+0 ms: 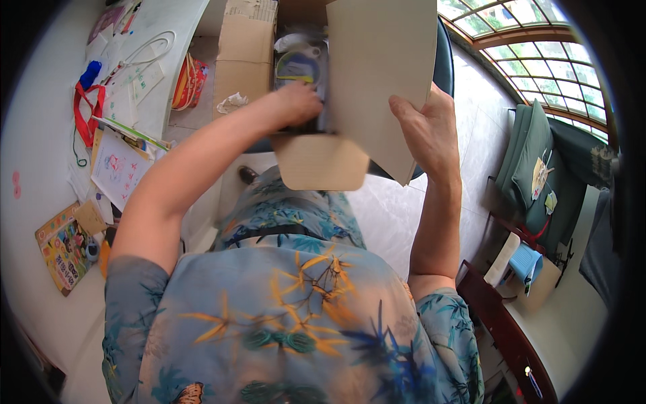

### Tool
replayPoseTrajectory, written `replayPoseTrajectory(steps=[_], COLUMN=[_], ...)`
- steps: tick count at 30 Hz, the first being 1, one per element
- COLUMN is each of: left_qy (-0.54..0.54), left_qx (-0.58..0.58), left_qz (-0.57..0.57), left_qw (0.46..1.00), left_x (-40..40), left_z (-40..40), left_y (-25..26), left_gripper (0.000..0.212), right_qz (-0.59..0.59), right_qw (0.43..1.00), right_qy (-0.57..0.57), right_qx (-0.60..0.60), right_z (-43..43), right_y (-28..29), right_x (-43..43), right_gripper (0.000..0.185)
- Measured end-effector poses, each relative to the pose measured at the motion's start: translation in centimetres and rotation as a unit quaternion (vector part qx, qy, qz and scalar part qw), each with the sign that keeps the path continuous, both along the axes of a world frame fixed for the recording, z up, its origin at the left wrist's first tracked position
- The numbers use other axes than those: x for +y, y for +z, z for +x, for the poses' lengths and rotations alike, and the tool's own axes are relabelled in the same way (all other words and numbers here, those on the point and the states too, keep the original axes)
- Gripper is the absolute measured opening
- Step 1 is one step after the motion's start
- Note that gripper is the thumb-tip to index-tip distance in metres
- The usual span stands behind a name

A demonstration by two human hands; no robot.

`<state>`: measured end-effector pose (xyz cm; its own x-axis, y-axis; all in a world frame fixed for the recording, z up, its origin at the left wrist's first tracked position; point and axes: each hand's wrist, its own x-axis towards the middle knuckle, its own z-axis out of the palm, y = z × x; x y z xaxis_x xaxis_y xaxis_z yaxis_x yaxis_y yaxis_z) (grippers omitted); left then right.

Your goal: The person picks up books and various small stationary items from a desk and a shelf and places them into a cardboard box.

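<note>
Ahead of me stands a cardboard box with its flaps spread outward. My right hand grips the edge of flat cardboard sheets, thumb on top, at the box's right side. My left hand is over the box opening, blurred and with its fingers bent; whether it holds anything cannot be told. Just beyond it, inside the box, lies a round blue-grey item with a yellow-green band, beside white crumpled material. A short rounded cardboard flap points towards me.
At left a white table bears papers, a red ribbon, a white cable and a drawing. A red patterned box is between table and cardboard box. Under the box is a dark seat. A green sofa stands at right.
</note>
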<state>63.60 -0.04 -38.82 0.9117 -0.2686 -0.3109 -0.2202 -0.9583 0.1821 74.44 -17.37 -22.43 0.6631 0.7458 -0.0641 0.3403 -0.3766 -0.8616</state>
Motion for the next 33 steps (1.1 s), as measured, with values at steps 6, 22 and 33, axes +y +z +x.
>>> replayPoseTrajectory(steps=[6,22,33], left_qy=[-0.036,-0.108,-0.167], left_qx=[-0.072,-0.041,-0.121], left_qz=[0.045,0.348,0.228], left_qw=[0.996,0.930,0.951], left_x=[3.4,2.5,2.6], left_z=[1.4,0.3,0.8], left_y=[0.1,-1.6,-0.7], left_gripper=[0.012,0.018,0.021], right_qz=[0.041,0.044,0.031], right_qw=[0.999,0.998,0.998], right_qy=[-0.026,-0.041,-0.058], right_qx=[0.002,0.030,-0.001], right_z=[-0.3,-0.8,-0.7], right_y=[-0.5,-2.2,-2.9], right_x=[-0.2,0.3,0.1], right_gripper=[0.017,0.016,0.018])
